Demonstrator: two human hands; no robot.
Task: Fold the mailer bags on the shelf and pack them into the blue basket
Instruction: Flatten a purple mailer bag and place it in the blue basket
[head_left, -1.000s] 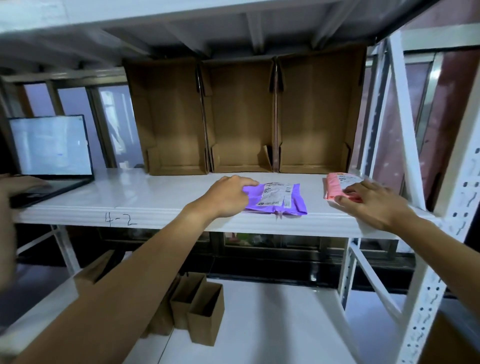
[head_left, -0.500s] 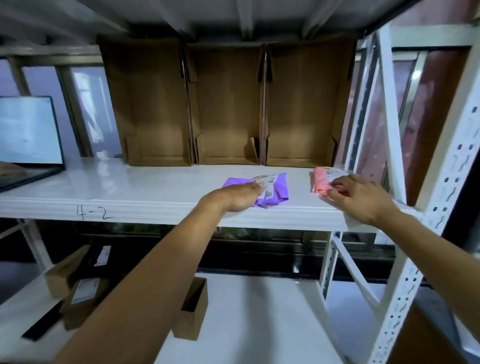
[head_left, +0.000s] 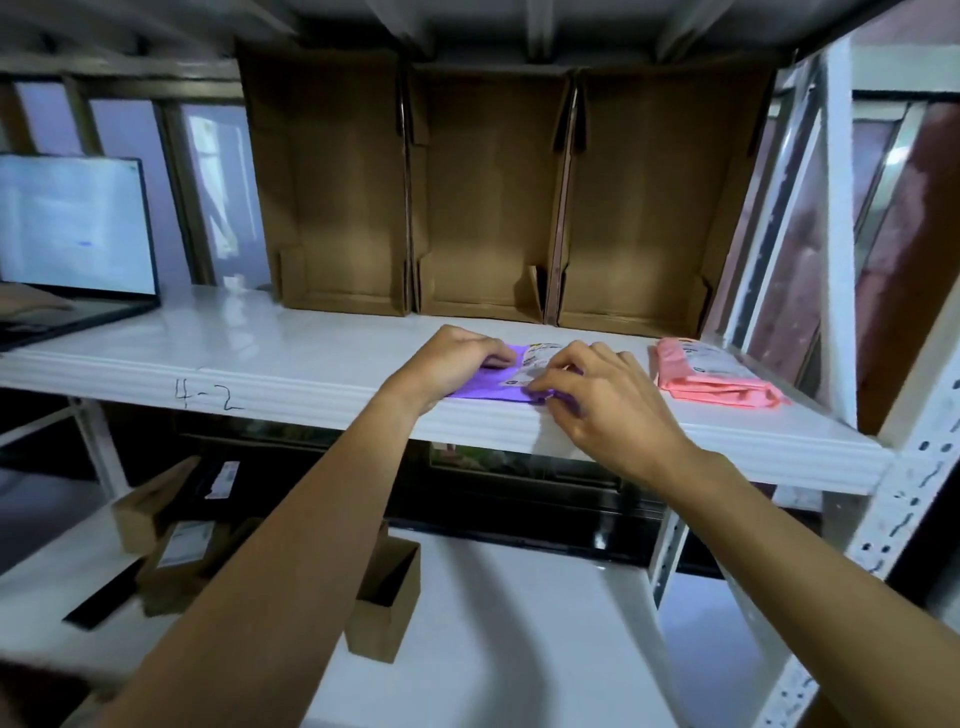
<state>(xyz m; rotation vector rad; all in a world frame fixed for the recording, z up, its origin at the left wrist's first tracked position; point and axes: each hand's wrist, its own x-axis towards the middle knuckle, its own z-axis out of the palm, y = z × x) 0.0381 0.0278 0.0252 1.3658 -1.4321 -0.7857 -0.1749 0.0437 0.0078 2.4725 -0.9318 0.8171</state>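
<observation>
Purple plastic lay under both hands in the head-camera view: a purple mailer bag (head_left: 487, 388), printed label up, sat near the front lip of the white shelf (head_left: 260, 353). The left hand (head_left: 457, 358) had its fingers curled together over the bag's left part, tips beside the label. The right hand (head_left: 597, 400) pinched the bag's near edge between thumb and forefinger, its other fingers bent and loosely spread above the label. Just right of the right hand's fingers, apart from them, lay a folded pink mailer bag (head_left: 714, 379). Beyond the fingertips stood three open cardboard boxes (head_left: 488, 208) in a row. Far to the left of the left fingers, an open laptop (head_left: 72, 228) glowed.
</observation>
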